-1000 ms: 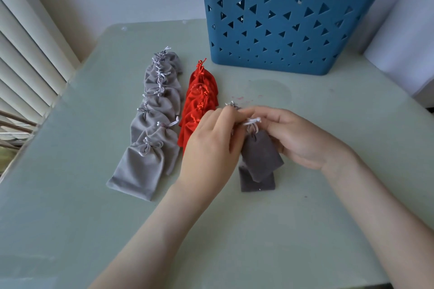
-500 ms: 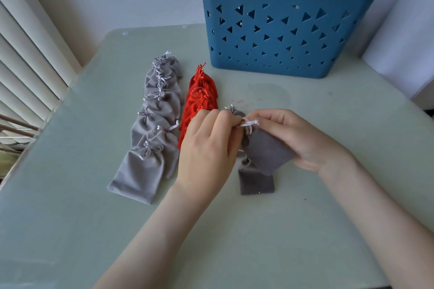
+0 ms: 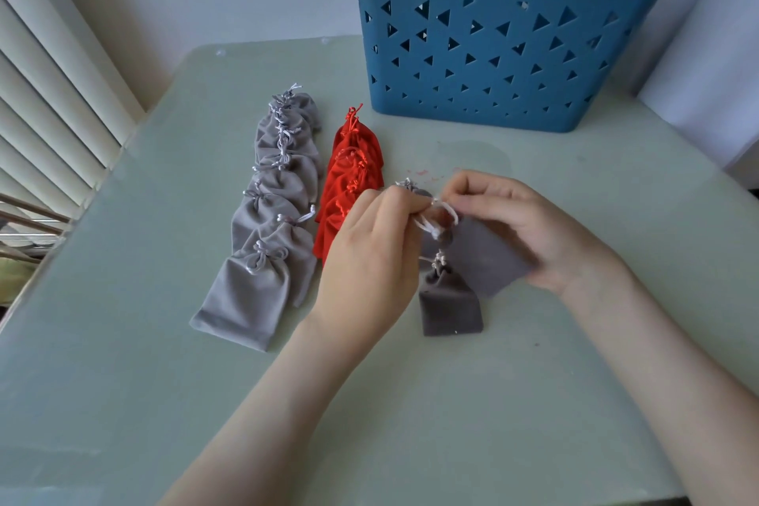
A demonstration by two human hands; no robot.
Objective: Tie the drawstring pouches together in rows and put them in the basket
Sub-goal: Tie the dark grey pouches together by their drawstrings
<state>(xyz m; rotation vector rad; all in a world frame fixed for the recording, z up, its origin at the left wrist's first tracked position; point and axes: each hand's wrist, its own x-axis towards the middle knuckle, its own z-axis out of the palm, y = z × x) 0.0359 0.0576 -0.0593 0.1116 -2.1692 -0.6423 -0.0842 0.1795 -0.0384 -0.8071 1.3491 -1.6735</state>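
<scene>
The basket (image 3: 497,103) runs off the top edge, its inside hidden from me. The left hand (image 3: 369,259) covers the near end of the red pouches (image 3: 353,177). The white cords (image 3: 427,225) it pinches with the right hand (image 3: 521,226) are too small for me to tell how they cross.

head cam | looks forward-down | close over table (image 3: 164,403)

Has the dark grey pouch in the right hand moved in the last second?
Yes. The held pouch swung rightward, uncovering more of the flat dark pouch beneath, which stayed put.
</scene>
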